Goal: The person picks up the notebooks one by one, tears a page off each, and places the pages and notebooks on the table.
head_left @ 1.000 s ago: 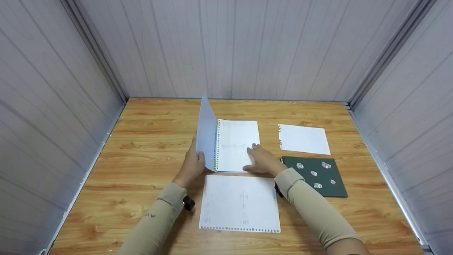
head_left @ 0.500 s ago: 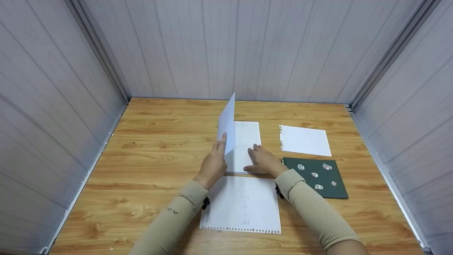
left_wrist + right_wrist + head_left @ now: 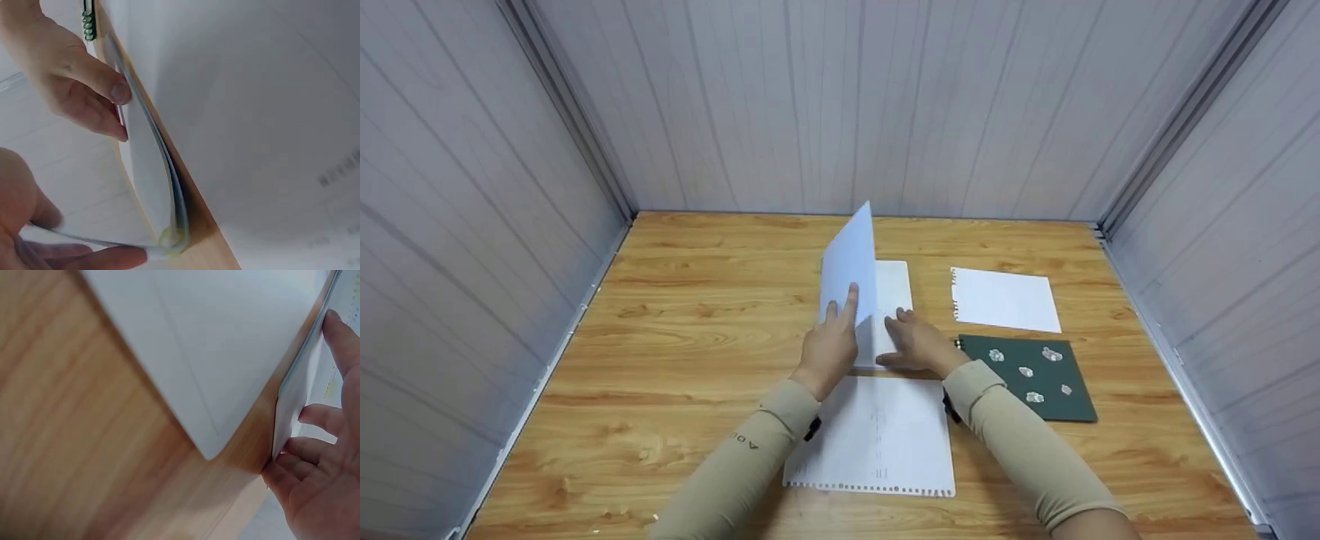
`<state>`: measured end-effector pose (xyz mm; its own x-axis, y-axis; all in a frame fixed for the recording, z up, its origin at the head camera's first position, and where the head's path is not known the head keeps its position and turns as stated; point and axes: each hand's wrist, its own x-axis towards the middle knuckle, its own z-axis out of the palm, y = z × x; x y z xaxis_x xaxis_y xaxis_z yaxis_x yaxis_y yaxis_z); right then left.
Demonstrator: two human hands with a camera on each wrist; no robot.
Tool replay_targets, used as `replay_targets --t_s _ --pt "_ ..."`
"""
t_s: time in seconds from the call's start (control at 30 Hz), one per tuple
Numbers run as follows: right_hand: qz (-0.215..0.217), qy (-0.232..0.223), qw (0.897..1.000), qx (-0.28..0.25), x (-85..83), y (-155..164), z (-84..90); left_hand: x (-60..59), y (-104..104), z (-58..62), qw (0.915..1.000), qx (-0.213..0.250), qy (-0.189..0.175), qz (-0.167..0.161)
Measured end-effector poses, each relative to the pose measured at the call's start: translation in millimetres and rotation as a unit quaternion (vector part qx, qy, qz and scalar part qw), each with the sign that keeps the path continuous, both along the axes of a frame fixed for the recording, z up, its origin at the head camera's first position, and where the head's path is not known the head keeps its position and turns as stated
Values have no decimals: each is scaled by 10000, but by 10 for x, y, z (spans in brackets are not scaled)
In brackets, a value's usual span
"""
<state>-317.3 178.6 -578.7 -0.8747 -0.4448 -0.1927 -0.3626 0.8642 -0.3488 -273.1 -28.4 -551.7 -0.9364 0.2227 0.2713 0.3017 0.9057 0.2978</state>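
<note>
Spiral notebook [image 3: 889, 311]: centre of wooden table [image 3: 682, 330], between the hands; translucent cover [image 3: 849, 270] raised, tilted over the pages.
Left hand [image 3: 831, 346]: fingers grasp the cover's lower edge.
Right hand [image 3: 916, 343]: fingers straight, pressing the page flat.
Handling: best lowered slowly, coil edge aligned.
Nearby: loose sheet [image 3: 874, 439], torn page [image 3: 1005, 298], green cover [image 3: 1031, 375].

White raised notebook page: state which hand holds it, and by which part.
The left hand holds the white raised notebook page by its lower outer edge; the right hand presses the pages beneath.
</note>
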Motion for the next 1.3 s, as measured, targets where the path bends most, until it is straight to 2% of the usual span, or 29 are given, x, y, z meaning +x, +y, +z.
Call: replay_targets --t_s 0.17,0.27,0.33,0.5,0.6,0.7,0.8,1.0,1.17,1.3 --pt "42 -23 10000 85 -14 -15 -8 -37 -20 32 9971 496 381 428" --pt "45 9 10000 85 -22 -15 1 -43 -49 47 9969 610 318 376" --pt "54 43 9999 73 -25 -9 10 -41 -62 50 9978 615 156 172" --pt "128 39 9999 -105 -32 8 14 -27 -62 38 9983 54 -368 -446" --pt "393 114 9985 -350 -50 17 -8 -24 -44 28 9959 -457 -429 -655" --pt "573 189 9957 -698 -58 31 -31 -26 -6 23 9920 -886 -369 -826" --pt "520 171 9941 -938 -46 50 -45 -31 50 6 9869 -1278 -233 -956" --pt "378 165 9947 -941 -31 84 -42 -44 146 -51 9766 -1869 227 -1038" --pt "76 63 9927 -1201 -30 87 -49 -71 157 -28 9770 -1870 366 -957" --pt "-139 -103 9945 -1035 -23 66 -40 -104 125 26 9890 -1299 398 -576"
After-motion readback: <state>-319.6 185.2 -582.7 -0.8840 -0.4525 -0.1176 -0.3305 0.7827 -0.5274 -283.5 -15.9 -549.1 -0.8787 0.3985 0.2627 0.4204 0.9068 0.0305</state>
